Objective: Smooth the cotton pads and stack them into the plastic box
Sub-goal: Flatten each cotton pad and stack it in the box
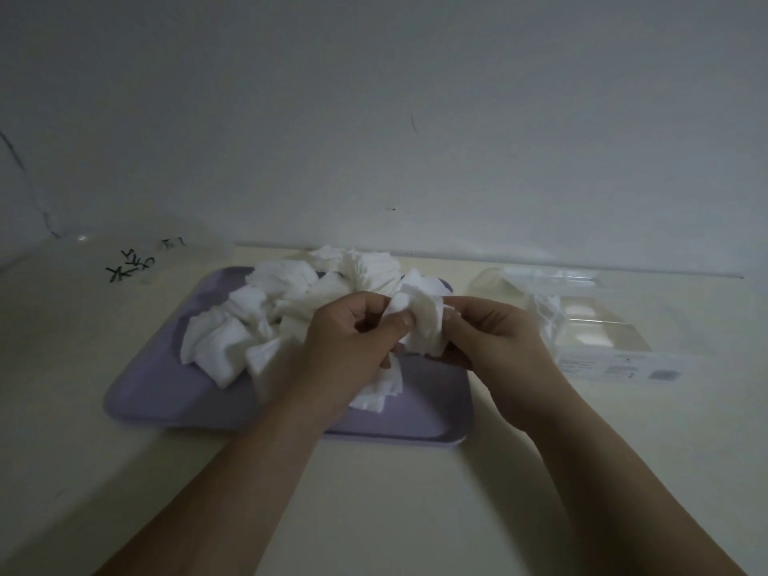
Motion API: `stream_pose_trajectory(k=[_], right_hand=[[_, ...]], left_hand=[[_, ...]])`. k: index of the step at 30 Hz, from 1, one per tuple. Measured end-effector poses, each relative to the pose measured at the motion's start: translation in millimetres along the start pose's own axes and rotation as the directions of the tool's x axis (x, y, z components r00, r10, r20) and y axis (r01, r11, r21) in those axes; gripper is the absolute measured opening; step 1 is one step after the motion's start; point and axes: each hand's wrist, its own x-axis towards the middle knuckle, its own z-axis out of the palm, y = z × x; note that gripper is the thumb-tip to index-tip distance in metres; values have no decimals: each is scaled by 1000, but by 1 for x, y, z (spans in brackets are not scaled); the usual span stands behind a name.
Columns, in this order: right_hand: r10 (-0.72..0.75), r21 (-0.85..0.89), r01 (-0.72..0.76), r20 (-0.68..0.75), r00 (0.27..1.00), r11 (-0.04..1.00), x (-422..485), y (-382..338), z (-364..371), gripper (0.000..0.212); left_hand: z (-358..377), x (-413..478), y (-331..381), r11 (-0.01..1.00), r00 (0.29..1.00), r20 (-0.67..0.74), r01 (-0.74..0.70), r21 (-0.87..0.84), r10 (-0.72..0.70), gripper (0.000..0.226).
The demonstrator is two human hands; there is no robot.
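Lilac tray [166,392], cream table [374,492], perhaps clear wrapping [137,259]

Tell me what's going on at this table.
A person pinches one crumpled cotton pad between the left hand and right hand, above a lilac tray. A heap of loose pads lies on the tray. The clear plastic box sits on the table to the right, with something white inside. Most pads are not yet boxed.

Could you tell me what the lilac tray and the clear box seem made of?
The flat lilac rectangular tray looks like matte plastic: even colour, rounded moulded rim, no glare. The clear rectangular box seems thin plastic: the table shows through its walls.
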Motion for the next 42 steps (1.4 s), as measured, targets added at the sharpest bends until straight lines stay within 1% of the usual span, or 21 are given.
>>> stream_pose_trajectory(k=[2, 7, 9, 11, 13, 15, 17, 20, 23, 25, 26, 28, 31, 34, 38, 42], right_hand=[[-1, 2, 1, 8, 1000, 1000, 0, 0, 0, 24], [-45, -76, 42, -29, 999, 996, -1, -3, -1, 23], [-31, -54, 30, -19, 999, 998, -1, -4, -1, 24], [14, 16, -14, 0, 1000, 1000, 0, -4, 0, 30], [22, 42, -24, 48, 999, 999, -1, -4, 0, 36], [-6, 29, 4, 63, 998, 1000, -1, -2, 0, 30], [-1, 24, 1, 3, 1000, 1000, 0, 2, -2, 22], [44, 23, -42, -70, 997, 999, 3, 5, -4, 24], [88, 50, -81, -156, 984, 995, 6, 5, -7, 24], [89, 44, -82, -200, 976, 996, 8, 6, -9, 23], [85, 40, -79, -205, 975, 996, 8, 6, -9, 22], [75, 45, -67, -189, 979, 997, 7, 4, -6, 22], [40, 34, -36, -121, 992, 999, 3, 2, -1, 23], [14, 32, -12, -64, 998, 999, 1, 0, 2, 23], [12, 25, -11, -33, 999, 1000, -1, -1, 3, 24], [-20, -18, 19, -43, 999, 1000, -1, -1, 2, 24]], left_hand=[[1, -2, 0, 1000, 1000, -12, -16, 8, 16, 2], [1, -4, 2, 999, 1000, -1, -20, 30, 20, 4], [0, -5, 3, 999, 1000, -6, -29, 40, 29, 5], [0, -5, 2, 998, 999, -9, -35, 50, 35, 5], [1, -4, 2, 998, 999, -13, -36, 43, 36, 6], [1, -4, 2, 998, 999, -21, -37, 51, 38, 6], [0, -4, 2, 996, 999, -24, -36, 81, 38, 7], [-2, -3, 0, 995, 999, -19, -29, 99, 31, 11], [-5, -2, 1, 995, 996, -70, -45, 91, 52, 11], [-8, -1, 3, 998, 993, -102, -55, 40, 59, 9], [-10, 0, 4, 999, 995, -90, -52, -7, 51, 7], [-10, 0, 5, 997, 999, -43, -34, -73, 31, 3], [-4, -2, 4, 999, 1000, -24, -15, -35, 14, 3], [0, -4, 2, 999, 998, -40, -44, 7, 44, 3], [1, -4, 2, 997, 997, -33, -74, 10, 75, 3], [-1, -5, 5, 996, 997, -41, -73, -59, 70, 3]])
